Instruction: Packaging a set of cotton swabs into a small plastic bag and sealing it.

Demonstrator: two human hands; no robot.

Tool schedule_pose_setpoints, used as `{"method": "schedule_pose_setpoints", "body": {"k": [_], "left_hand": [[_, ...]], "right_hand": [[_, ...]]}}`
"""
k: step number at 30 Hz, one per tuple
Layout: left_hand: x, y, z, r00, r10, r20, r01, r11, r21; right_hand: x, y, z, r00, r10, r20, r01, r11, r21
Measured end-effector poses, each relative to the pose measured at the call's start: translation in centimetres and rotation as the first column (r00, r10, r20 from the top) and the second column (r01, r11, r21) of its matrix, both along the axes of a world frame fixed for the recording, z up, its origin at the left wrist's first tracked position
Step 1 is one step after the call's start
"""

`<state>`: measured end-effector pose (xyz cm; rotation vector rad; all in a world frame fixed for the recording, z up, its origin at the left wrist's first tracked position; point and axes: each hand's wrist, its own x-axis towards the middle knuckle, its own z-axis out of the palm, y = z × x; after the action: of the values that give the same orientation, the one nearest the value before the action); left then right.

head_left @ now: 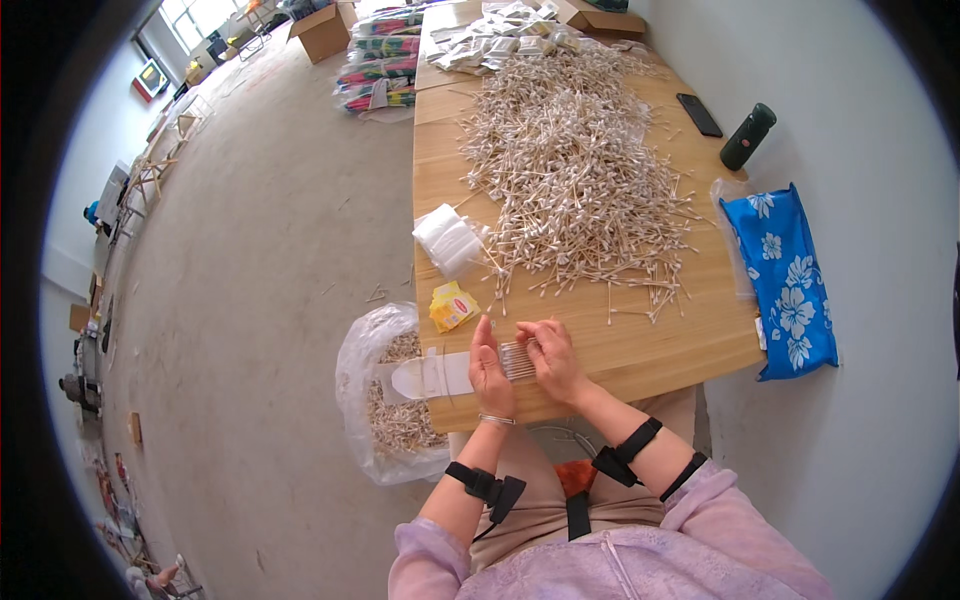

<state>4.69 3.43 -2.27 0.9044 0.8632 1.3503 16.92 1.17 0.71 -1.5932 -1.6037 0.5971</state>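
I see a small row of cotton swabs [517, 360] pinched between both hands near the wooden table's [640, 345] front edge. My left hand [490, 368] and right hand [548, 358] close on its opposite ends, equally near. The sticks point away from that edge, toward the big swab pile [575, 170].

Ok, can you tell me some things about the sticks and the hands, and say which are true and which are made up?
1. Both hands hold a small row of swabs at the table's near edge. True: left hand, right hand.
2. The big pile of swabs lies on the floor. False: it is on the wooden table.
3. A blue flowered bag hangs off the table's right side. True.
4. The dark bottle stands upright. False: it lies on its side.
5. A clear bag of swabs sits left of the person. True.
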Motion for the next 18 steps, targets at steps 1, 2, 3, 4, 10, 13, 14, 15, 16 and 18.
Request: {"method": "schedule_pose_setpoints", "body": {"k": [1,2,3,4,10,13,14,15,16,18], "left_hand": [[0.0,0.0,0.0,1.000,-0.003,-0.001,0.003,1.000,0.001],[0.0,0.0,0.1,1.000,-0.007,-0.002,0.007,1.000,0.002],[0.0,0.0,0.0,1.000,-0.010,-0.003,0.010,1.000,0.002],[-0.1,0.1,0.0,1.000,-0.014,-0.005,0.014,1.000,0.002],[0.0,0.3,0.0,0.997,-0.072,0.000,0.072,0.997,0.012],[-0.3,0.4,-0.1,0.996,-0.091,0.002,0.091,0.996,0.015],[-0.3,0.3,-0.2,0.996,-0.094,0.001,0.094,0.995,0.016],[-0.4,0.3,-0.1,0.996,-0.093,0.000,0.093,0.996,0.016],[-0.5,0.2,0.0,0.996,-0.090,-0.001,0.090,0.996,0.013],[-0.4,0.1,0.5,0.995,-0.100,-0.011,0.101,0.992,0.082]], "right_hand": [[0.1,-0.1,-0.2,0.995,-0.025,-0.098,0.029,0.999,0.037],[0.3,-0.1,-0.4,0.980,-0.046,-0.195,0.061,0.996,0.070],[0.2,-0.2,-0.2,0.980,-0.046,-0.195,0.061,0.996,0.069],[0.2,-0.3,0.0,0.931,-0.083,-0.355,0.090,0.996,0.002],[-1.0,-0.2,-0.4,0.907,-0.022,-0.420,0.046,0.998,0.047],[0.0,-0.5,0.2,0.927,-0.067,-0.370,0.094,0.994,0.054],[0.7,-0.6,0.5,0.938,-0.124,-0.323,0.150,0.987,0.058],[1.8,-0.7,1.0,0.939,-0.120,-0.322,0.146,0.988,0.058],[3.1,-1.0,1.4,0.960,-0.260,-0.104,0.266,0.962,0.055],[4.9,-1.7,1.5,0.915,-0.386,0.119,0.379,0.922,0.081]]}}
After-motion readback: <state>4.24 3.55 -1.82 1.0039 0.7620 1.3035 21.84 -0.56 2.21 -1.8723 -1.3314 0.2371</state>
